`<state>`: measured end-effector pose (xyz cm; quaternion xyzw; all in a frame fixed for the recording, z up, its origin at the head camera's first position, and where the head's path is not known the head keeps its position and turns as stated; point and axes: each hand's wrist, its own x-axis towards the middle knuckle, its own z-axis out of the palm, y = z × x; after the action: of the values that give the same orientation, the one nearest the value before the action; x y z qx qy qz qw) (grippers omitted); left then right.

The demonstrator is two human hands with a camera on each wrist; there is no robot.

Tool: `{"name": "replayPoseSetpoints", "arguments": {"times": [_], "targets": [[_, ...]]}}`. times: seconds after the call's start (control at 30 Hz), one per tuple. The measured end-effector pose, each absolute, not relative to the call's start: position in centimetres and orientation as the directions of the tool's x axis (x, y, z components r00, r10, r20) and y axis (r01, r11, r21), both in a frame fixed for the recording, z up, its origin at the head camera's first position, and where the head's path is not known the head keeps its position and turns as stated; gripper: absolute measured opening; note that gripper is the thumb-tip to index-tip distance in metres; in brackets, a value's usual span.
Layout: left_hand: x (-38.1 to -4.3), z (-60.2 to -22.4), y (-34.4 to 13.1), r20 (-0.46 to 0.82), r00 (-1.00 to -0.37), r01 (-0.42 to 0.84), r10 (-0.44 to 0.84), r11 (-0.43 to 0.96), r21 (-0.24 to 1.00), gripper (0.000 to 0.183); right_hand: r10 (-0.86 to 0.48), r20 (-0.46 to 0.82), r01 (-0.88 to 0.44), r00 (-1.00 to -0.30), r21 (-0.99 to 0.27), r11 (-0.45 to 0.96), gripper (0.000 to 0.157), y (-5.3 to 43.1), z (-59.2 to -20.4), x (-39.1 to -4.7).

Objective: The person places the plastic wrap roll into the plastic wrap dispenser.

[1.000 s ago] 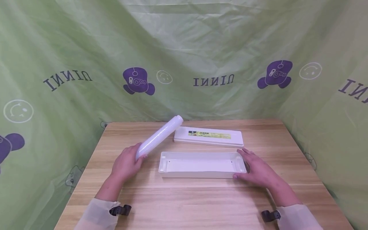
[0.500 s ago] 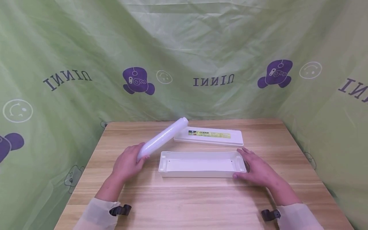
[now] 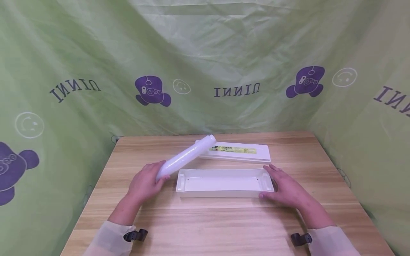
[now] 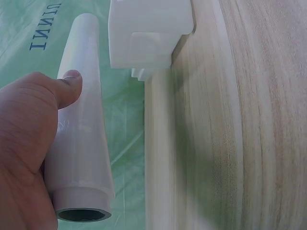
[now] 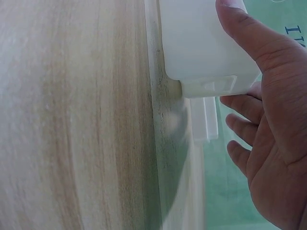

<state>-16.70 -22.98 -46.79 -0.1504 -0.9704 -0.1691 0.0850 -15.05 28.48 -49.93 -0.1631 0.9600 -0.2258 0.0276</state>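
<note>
My left hand grips the near end of a roll of cling film, thumb along one side. Slanting up and to the right, the roll's far end overlaps the left end of the lid in the head view. In the left wrist view the hollow core shows at the roll's near end. A white plastic box stands uncovered on the table, its inside bare. At its right end my right hand holds it, thumb on the front wall and forefinger round the back corner; the other fingers are off it.
Behind the box lies its white lid with a yellow-green label. The wooden table is bounded at the back and sides by a green printed curtain.
My left hand has moved slightly right with the cling film roll, whose far end has swung right and lower over the lid. The right hand and the box have stayed in place.
</note>
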Motion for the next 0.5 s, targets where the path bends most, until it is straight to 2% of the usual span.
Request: {"name": "replayPoseSetpoints", "arguments": {"times": [0.5], "targets": [[-16.70, -46.93, -22.65, 0.248, -0.910, 0.397, 0.332, 0.869, 0.293, 0.065, -0.330, 0.031, -0.310, -0.943, -0.436, 0.845, 0.117, 28.52, -50.07, -15.05]]}}
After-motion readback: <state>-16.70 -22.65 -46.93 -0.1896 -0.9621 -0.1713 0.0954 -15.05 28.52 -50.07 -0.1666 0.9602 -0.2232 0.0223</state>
